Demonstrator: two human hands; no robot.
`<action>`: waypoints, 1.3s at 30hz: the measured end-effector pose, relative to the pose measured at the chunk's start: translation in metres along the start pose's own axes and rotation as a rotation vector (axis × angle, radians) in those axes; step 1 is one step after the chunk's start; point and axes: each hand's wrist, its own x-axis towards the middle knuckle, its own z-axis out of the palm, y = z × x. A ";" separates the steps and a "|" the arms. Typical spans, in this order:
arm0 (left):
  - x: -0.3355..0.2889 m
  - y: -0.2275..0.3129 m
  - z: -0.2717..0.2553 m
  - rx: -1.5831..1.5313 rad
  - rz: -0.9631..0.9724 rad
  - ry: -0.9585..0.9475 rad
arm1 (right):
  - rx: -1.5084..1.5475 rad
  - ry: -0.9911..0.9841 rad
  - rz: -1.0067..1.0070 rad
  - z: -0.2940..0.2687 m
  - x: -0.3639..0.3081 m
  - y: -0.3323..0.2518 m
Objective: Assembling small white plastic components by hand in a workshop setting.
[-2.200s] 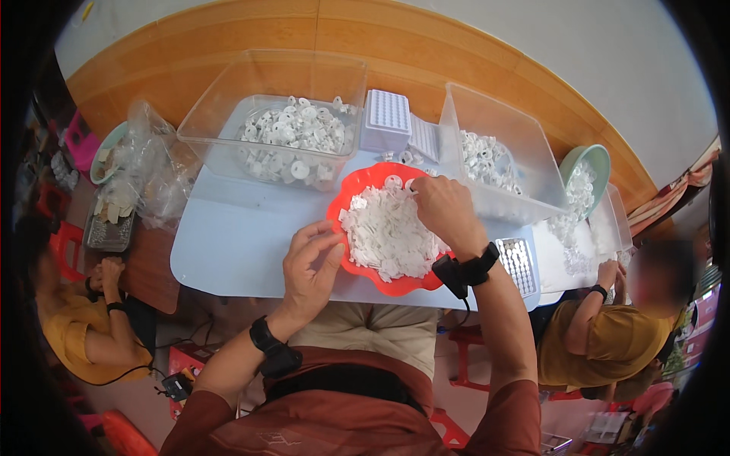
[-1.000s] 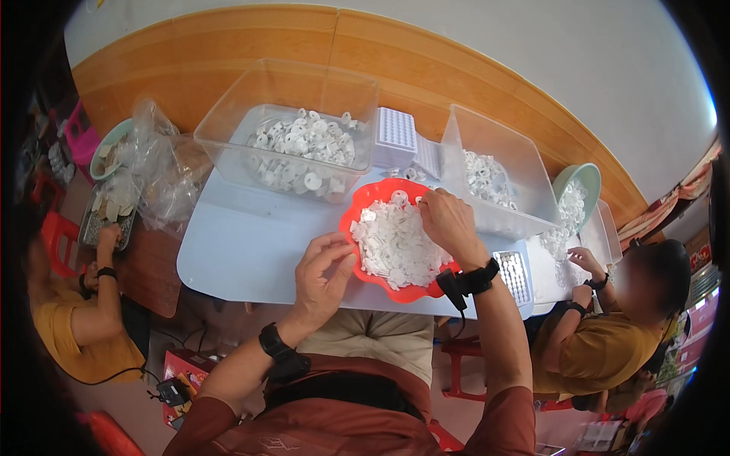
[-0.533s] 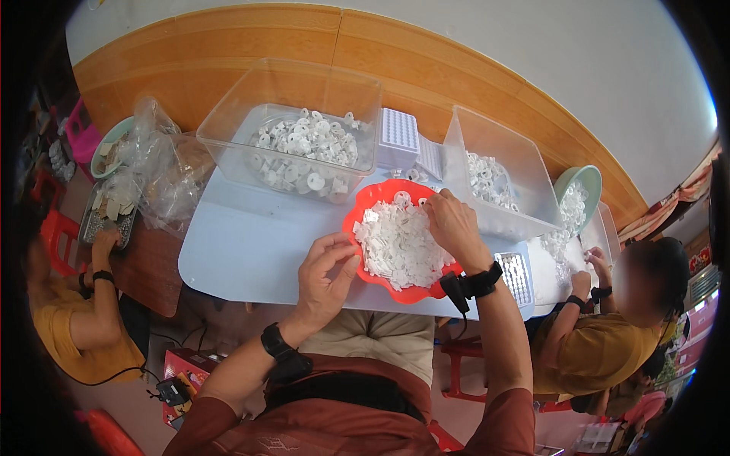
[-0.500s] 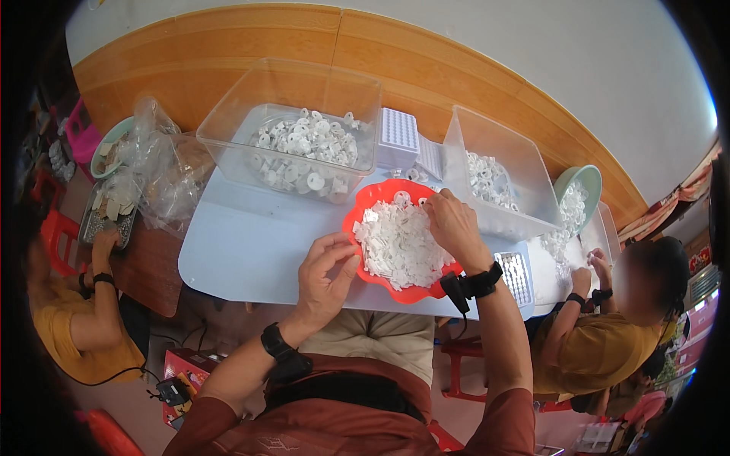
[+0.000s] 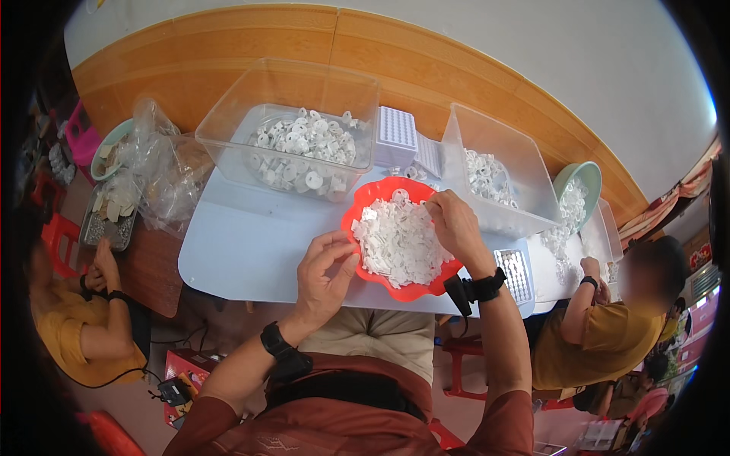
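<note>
Wood panelling (image 5: 228,39) curves across the top of the frame, above a pale blue worktop (image 5: 236,251). At centre, a red scalloped bowl (image 5: 414,293) looks light and stiff, best held by its rim. The left hand (image 5: 321,277) curls at its left rim, the right hand (image 5: 458,230) over its upper right; whether either grips is unclear. Small white pieces (image 5: 399,239) inside seem light, easily pinched.

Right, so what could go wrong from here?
The red bowl, heaped with white pieces, seems to sit near the table's front edge; a pull toward the body might tip it or spill some.

The black wrist-worn box by the right hand is close to the bowl's rim and could bump it.

Loose white parts beyond the bowl's far rim might get nudged if the bowl is pushed away.
</note>
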 end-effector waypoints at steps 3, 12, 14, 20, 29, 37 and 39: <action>0.000 -0.001 0.000 -0.003 0.000 0.004 | 0.045 0.007 0.016 -0.002 -0.001 -0.002; -0.001 -0.001 0.000 0.009 0.014 0.002 | 0.197 -0.002 0.056 -0.008 -0.005 -0.003; -0.001 0.001 0.001 0.014 0.018 0.003 | 0.222 0.014 0.040 -0.010 -0.007 -0.005; -0.004 0.009 0.001 -0.004 0.005 0.083 | 0.332 0.082 0.037 -0.015 -0.018 -0.014; -0.016 0.075 0.002 -0.418 -0.300 -0.189 | 0.587 0.152 0.139 -0.026 -0.076 -0.097; -0.026 0.097 0.007 -0.954 -0.621 -0.271 | 0.160 0.449 -0.369 -0.026 -0.122 -0.132; -0.028 0.103 0.004 -1.033 -0.696 -0.287 | 0.211 0.434 -0.355 -0.029 -0.129 -0.131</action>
